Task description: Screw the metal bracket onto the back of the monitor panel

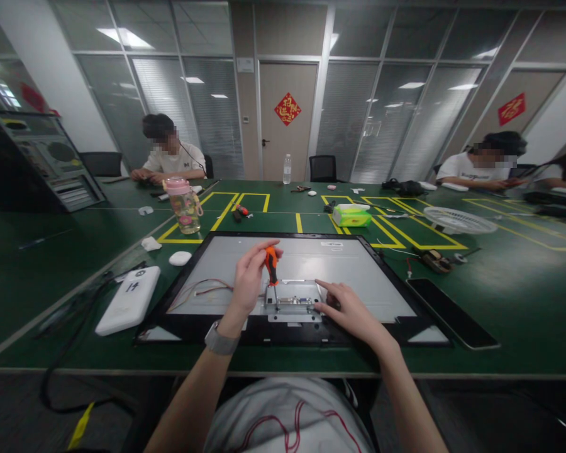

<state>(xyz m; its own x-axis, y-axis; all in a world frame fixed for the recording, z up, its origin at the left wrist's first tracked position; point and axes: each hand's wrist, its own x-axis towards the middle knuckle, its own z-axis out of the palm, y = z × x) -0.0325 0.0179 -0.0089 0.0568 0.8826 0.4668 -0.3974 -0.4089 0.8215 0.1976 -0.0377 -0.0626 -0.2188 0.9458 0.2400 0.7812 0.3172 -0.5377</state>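
My left hand (249,277) is closed around the orange and black handle of a screwdriver (271,265). The screwdriver stands nearly upright, its shaft reaching down to the left part of a metal bracket (290,318) that carries a small circuit board (297,301). My right hand (346,308) touches the bracket's right side, index finger and thumb stretched apart, other fingers curled. Bracket and board sit on the pale back of a flat display panel (358,270) with a black frame. Thin coloured wires (212,284) lie on the panel left of my left hand.
A white power bank (128,301) and round white case (180,258) lie left; a black phone (453,313) lies right. Beyond are a pink-lidded bottle (183,207), green pack (352,216) and fan grille (460,220). A computer case (38,160) stands far left. Several people sit across the table.
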